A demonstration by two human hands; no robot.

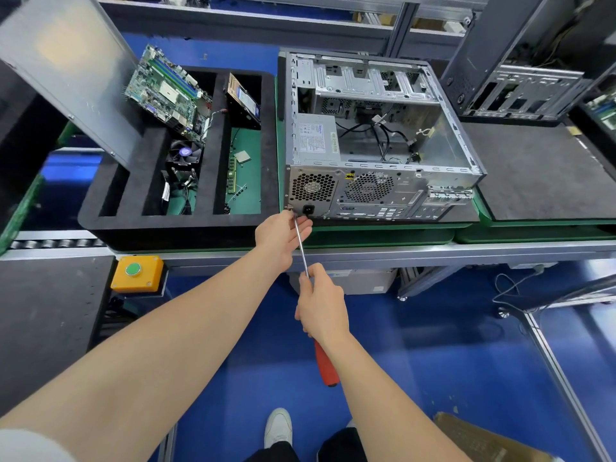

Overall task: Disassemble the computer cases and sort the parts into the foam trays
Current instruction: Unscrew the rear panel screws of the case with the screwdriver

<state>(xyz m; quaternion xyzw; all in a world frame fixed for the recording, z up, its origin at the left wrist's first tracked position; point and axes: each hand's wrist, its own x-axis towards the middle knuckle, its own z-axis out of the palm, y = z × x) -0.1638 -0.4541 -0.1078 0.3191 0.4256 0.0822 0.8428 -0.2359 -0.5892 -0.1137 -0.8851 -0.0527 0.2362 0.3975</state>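
Right hand (321, 305) has its grip closed round the red handle of a screwdriver (302, 253), whose tip meets the lower left corner of the rear panel of an open computer case (383, 195) lying on its side on the worktop (366, 253). Left hand (283, 233) pinches the metal shaft just beside that corner. Inside the case, near the same corner, sits a grey power supply (315, 138). Just left of the case, a black foam tray (173, 228) holds a tilted motherboard (166, 91), a cooler fan (185, 153) and a drive (243, 101).
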